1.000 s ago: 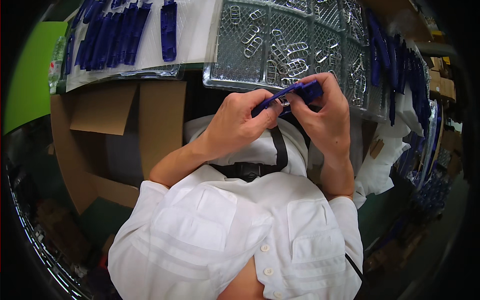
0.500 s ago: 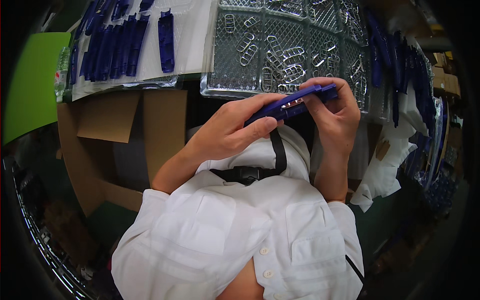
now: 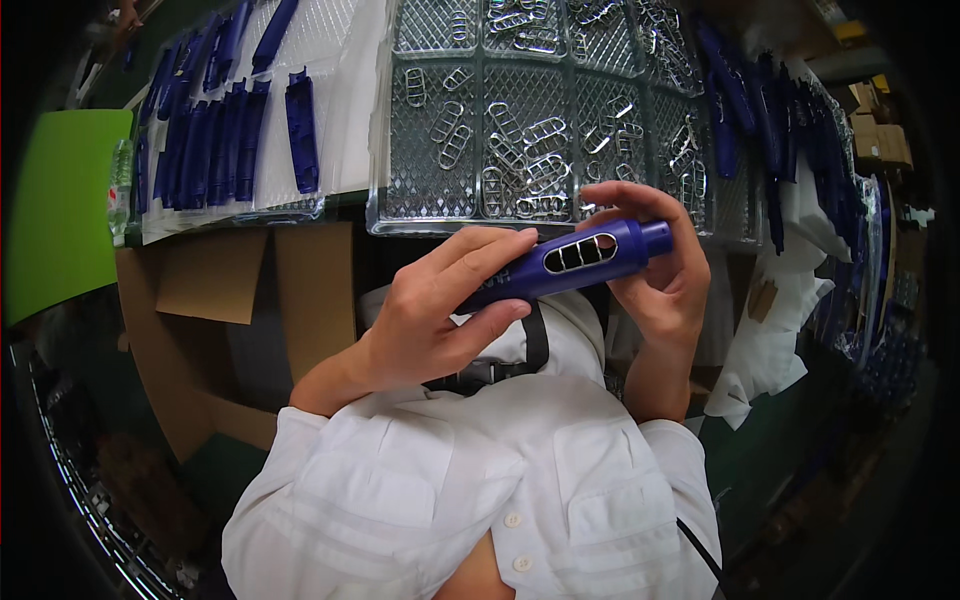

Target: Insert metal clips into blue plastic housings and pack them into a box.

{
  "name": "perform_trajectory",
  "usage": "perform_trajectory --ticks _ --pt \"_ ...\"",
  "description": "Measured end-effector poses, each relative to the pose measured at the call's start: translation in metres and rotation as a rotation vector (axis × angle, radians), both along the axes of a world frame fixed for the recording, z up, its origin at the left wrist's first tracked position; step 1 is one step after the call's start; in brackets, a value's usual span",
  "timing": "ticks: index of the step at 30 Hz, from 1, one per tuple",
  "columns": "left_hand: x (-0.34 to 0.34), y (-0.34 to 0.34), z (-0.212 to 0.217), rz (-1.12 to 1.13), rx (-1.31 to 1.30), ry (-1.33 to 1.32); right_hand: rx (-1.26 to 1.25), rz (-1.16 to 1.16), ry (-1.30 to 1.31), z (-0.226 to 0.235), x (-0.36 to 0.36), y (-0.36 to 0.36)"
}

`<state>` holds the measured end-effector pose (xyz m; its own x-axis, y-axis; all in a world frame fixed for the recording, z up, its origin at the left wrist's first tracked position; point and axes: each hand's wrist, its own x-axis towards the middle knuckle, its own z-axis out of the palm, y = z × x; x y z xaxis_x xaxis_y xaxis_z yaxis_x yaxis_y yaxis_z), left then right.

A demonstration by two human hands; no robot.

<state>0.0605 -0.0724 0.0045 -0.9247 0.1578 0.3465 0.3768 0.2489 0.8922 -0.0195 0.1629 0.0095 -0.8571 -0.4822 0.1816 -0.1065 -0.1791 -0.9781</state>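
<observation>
A dark blue plastic housing [image 3: 624, 250], long and rounded with a narrower neck at its right end, is held slantwise in front of my chest. Its outer face is turned up. Seated in its oval window is a chrome frame [image 3: 580, 253] with crossbars. My left hand [image 3: 425, 310] is closed round the left end, fingers along the top and thumb underneath. My right hand [image 3: 668, 285] is curled about the neck end; its fingertips are partly hidden behind the housing.
Beyond my hands lies a clear compartment tray [image 3: 430, 180] of loose chrome frames. Blue half-shells [image 3: 303, 130] lie at left on clear plastic; more blue shells [image 3: 770, 130] are piled at right. Below left is an open cardboard box [image 3: 315, 300]; a green panel [image 3: 60, 210] stands far left.
The housing has been turned over, from its edge and hollow side to its outer face, so the chrome frame shows in the window. The tray appears shifted up and left in view.
</observation>
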Motion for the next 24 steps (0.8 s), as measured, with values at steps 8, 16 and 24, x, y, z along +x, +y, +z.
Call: perform_trajectory --ticks 8,16,24 --pt "-0.001 0.004 -0.001 0.042 -0.023 0.022 0.011 -0.022 0.009 -0.012 -0.003 0.004" --pt "-0.005 0.005 -0.008 0.087 -0.030 0.030 -0.222 0.059 -0.364 -0.005 -0.005 -0.007" --pt "-0.004 0.014 -0.019 0.162 -0.083 0.130 -0.189 0.012 -0.523 -0.010 -0.002 -0.017"
